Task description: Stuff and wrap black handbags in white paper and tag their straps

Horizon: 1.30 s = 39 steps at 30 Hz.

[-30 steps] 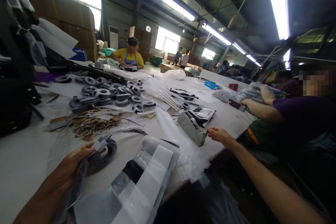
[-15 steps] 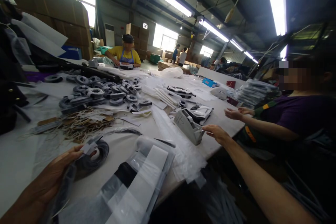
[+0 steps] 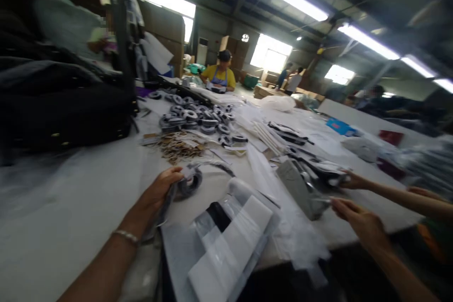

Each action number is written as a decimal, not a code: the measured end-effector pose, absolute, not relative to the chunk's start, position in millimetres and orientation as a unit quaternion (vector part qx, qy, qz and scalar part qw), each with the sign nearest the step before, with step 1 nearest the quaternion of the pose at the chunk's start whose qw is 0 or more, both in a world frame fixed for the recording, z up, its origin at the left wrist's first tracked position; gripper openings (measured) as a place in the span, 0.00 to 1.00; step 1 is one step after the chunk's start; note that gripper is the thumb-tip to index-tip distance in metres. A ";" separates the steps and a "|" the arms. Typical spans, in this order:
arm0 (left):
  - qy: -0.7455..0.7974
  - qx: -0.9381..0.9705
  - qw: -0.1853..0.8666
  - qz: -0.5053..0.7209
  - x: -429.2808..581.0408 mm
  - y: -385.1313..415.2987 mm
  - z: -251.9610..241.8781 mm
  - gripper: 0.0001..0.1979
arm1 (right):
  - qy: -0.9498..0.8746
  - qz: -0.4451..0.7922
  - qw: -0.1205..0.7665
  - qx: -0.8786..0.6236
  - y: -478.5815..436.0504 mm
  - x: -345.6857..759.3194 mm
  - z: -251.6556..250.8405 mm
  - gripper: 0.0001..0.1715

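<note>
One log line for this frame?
left hand: grips dark coil | right hand: at tape dispenser | view: blurred

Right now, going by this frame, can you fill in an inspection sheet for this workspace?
Surface: white table, mostly covered.
Job's things: dark coil with a pale tag; grey tape dispenser; clear bags at the near edge.
Clutter: pile of coils; brown tags; black bags.
Hands: left hand grips the dark coil; right hand at the tape dispenser's front, grip blurred.
Cables: nothing seen.
Surroundings: co-worker's hand beside the dispenser; person in yellow at the far end; cardboard boxes.
</note>
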<state>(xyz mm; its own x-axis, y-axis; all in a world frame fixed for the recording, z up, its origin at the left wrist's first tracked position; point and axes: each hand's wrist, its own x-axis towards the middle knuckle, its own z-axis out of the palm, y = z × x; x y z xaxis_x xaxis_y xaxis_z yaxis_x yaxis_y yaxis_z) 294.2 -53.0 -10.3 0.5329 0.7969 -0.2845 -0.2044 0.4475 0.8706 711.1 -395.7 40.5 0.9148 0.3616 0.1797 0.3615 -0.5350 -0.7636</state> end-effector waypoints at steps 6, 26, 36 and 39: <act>0.322 0.471 0.736 0.363 298.8 -63.0 -3.4 0.19 | -0.432 0.209 0.494 -0.725 -261.0 552.4 77.6 0.23; 0.267 0.544 0.679 0.416 301.0 -66.0 -14.0 0.17 | -0.472 0.311 0.526 -0.635 -135.1 439.2 18.6 0.29; 0.266 0.505 0.729 0.379 299.3 -62.8 -14.3 0.21 | -0.694 -0.016 0.211 -0.688 -124.8 463.1 40.8 0.26; 0.261 0.491 0.747 0.365 295.2 -61.8 -9.9 0.19 | -0.770 -0.119 0.099 -0.618 -115.2 467.9 63.2 0.32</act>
